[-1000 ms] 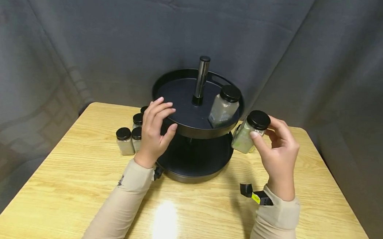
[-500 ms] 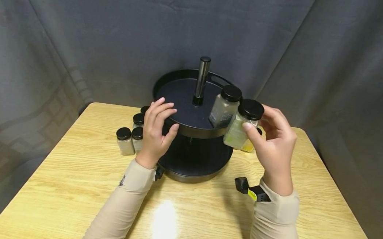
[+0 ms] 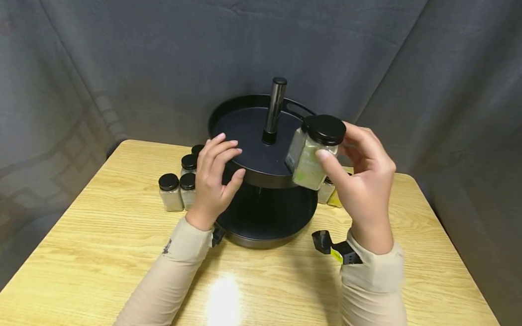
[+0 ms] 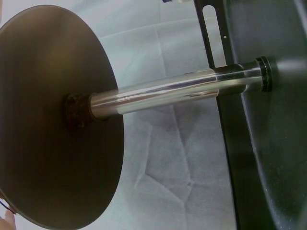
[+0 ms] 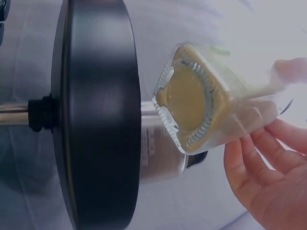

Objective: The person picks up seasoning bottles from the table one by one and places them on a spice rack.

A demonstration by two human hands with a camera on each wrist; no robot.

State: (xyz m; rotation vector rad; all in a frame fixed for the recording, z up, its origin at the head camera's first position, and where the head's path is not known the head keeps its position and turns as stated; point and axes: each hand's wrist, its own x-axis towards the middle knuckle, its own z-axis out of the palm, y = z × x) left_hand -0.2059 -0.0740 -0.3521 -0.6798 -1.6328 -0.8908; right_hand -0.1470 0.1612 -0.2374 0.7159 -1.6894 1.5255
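Observation:
My right hand [image 3: 367, 184] pinches a square glass spice jar [image 3: 312, 163] with a black lid, pale contents and green on its label. Thumb and fingers grip it below the lid, and it is raised at the right front rim of the upper tray [image 3: 247, 127]. The right wrist view shows the held jar's ribbed glass base [image 5: 189, 103] tilted towards the camera. Behind it, a second jar [image 3: 294, 147] stands on that tray, partly hidden. My left hand [image 3: 212, 185], fingers extended and relaxed, is at the tray's left front rim.
Below is the stand's lower tray [image 3: 262, 215], joined by a metal post [image 4: 158, 91]. Several black-lidded jars [image 3: 171, 197] stand left on the wooden table [image 3: 80, 251]. More jars [image 3: 326, 192] stand right of the stand, partly behind the right hand. Grey curtains [image 3: 160, 52] enclose the table.
My right hand has carried the jar up and to the left, from beside the stand to the upper tray's rim, now overlapping the other jar. The left hand has stayed almost still.

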